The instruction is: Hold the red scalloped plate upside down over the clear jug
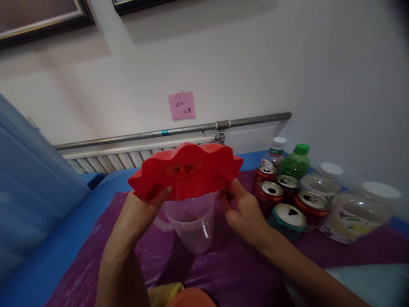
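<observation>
A red scalloped plate (188,170) with a dark printed mark in its middle is held up in the air, tilted so its inner face shows. My left hand (145,209) grips its left side, thumb on the inner face. At the lower right edge, my right hand (241,207) closes on the rim; some of its fingers are hidden. Below and partly behind the plate stands a clear plastic jug (196,234) with its handle to the left. Something small and brownish shows inside the jug, whose top is hidden by the plate.
Several opened drink cans (270,192) crowd the right, beside a green bottle (295,164), a white-capped bottle (275,153) and two clear jars (354,213). A purple sheet (243,268) covers the table. An orange round object (191,298) and yellow cloth (164,294) lie at the near edge.
</observation>
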`<state>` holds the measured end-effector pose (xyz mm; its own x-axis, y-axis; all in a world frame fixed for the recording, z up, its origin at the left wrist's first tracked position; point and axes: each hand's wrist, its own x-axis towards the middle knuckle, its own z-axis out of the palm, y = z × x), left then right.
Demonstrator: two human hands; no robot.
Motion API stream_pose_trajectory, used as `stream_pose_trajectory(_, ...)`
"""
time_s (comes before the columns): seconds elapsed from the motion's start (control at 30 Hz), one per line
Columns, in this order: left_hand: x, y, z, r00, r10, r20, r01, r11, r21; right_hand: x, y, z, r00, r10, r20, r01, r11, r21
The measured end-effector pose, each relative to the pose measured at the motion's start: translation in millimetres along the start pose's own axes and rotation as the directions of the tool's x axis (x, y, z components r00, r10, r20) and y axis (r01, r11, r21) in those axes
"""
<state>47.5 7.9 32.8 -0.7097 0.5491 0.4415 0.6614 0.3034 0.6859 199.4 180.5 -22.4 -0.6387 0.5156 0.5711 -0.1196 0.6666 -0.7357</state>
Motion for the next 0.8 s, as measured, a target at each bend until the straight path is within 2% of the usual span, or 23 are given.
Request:
stream_pose_trajectory(0.1,-0.8,2.1,-0.7,1.000,0.004,-0.024,-0.004,1.000,-0.007,0.0,-0.7,-1.1,1.000,-0.009,0.006,0.008,0.999,0.037)
stream_pose_trajectory(0.23,-0.6,1.6,-0.9,1.000,0.000,-0.008,0.000,1.000,0.014,0.2,-1.1,-1.7,1.000,0.019,0.017,-0.018,0.999,-0.029)
stream_pose_trajectory(0.37,-0.3,0.2,-1.3,1.000,0.009,-0.025,-0.009,1.000,-0.003,0.6,-2.5,-1.9,1.000,0.004,0.015,-0.005,1.000,0.026)
stream_pose_trajectory(0.53,1.7,-3.3,1.8,1.000,0.006,-0.012,-0.007,0.999,-0.034,2.1,-1.4,-2.2,1.000,0.012,0.007,-0.012,1.000,-0.028)
stream_pose_trajectory(0.7,1.0,-1.6,3.5,1.000,-0.011,-0.011,0.011,0.999,-0.047,2.8,-4.2,-3.1,1.000,0.000,-0.020,0.000,1.000,0.015)
stream_pose_trajectory(0.8,0.1,0.4,2.9,0.999,-0.023,-0.025,0.022,0.999,-0.039,2.6,-7.8,-5.0,1.000,-0.024,-0.019,0.026,0.994,0.107)
